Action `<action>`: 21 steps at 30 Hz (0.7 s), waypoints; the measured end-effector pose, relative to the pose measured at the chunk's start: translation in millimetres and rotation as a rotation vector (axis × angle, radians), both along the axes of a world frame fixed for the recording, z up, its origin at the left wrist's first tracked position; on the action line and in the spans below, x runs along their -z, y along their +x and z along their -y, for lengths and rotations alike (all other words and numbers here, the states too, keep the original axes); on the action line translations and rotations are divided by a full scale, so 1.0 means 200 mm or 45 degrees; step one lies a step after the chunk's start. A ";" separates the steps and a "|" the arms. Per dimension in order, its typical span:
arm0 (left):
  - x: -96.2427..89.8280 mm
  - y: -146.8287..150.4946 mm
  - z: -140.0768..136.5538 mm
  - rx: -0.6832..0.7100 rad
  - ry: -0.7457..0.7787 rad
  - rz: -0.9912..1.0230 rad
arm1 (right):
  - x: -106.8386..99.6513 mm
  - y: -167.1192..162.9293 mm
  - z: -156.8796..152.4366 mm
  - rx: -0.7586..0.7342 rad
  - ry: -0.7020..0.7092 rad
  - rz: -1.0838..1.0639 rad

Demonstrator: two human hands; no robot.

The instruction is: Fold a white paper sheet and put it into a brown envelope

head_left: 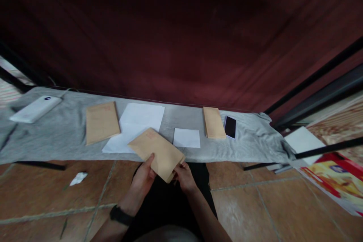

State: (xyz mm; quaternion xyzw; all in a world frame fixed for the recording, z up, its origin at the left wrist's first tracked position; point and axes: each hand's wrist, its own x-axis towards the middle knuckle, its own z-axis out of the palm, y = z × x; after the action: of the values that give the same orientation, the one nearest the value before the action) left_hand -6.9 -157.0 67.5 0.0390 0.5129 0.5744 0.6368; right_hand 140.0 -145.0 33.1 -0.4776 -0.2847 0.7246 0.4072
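Note:
Between my two hands is a brown paper envelope (159, 151), tilted over the front edge of the table. My left hand (146, 174) grips its lower left side, thumb on top. At its right end, the fingers of my right hand (183, 176) are closed on the edge, partly hidden by the paper. Beneath the envelope's far end lies an unfolded white sheet (141, 117) with a crease across it. A smaller white paper (187, 138) rests just right of the envelope. Another brown envelope (102, 123) lies to the left, and a brown envelope stack (214, 123) to the right.
A narrow table with a grey cloth (68, 132) runs across the view. On it are a phone (230, 127) at right and a white device (36, 109) with a cable at left. A dark red curtain (181, 45) hangs behind. A colourful box (337, 179) stands at far right.

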 end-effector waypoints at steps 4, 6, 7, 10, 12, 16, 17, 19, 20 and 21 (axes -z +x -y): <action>-0.07 0.01 0.01 -0.076 0.165 0.182 | -0.01 -0.01 0.02 -0.017 0.005 -0.073; -0.09 0.00 0.02 -0.131 0.264 0.194 | -0.03 -0.03 0.04 -0.075 -0.016 -0.160; -0.10 -0.01 0.02 -0.155 0.300 0.187 | -0.05 -0.04 0.05 -0.113 -0.043 -0.219; -0.11 -0.05 0.03 -0.119 0.422 0.178 | -0.09 -0.07 0.10 -0.234 -0.173 -0.386; -0.12 -0.08 0.03 -0.031 0.510 0.194 | -0.11 -0.08 0.12 -0.295 -0.251 -0.429; -0.16 -0.12 0.03 0.056 0.626 0.242 | -0.14 -0.10 0.14 -0.351 -0.297 -0.478; -0.17 -0.12 0.03 0.061 0.641 0.250 | -0.15 -0.11 0.14 -0.354 -0.294 -0.486; -0.19 -0.12 0.03 0.064 0.663 0.253 | -0.17 -0.12 0.14 -0.352 -0.285 -0.479; -0.19 -0.12 0.03 0.063 0.671 0.247 | -0.18 -0.12 0.14 -0.349 -0.283 -0.462; -0.19 -0.12 0.03 0.060 0.675 0.241 | -0.19 -0.12 0.14 -0.345 -0.283 -0.440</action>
State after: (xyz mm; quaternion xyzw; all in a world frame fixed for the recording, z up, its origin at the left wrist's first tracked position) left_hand -30.9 -163.5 105.9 0.1623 0.2821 0.6745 0.6626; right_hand 115.5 -172.3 70.5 -0.3460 -0.1908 0.8703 0.2940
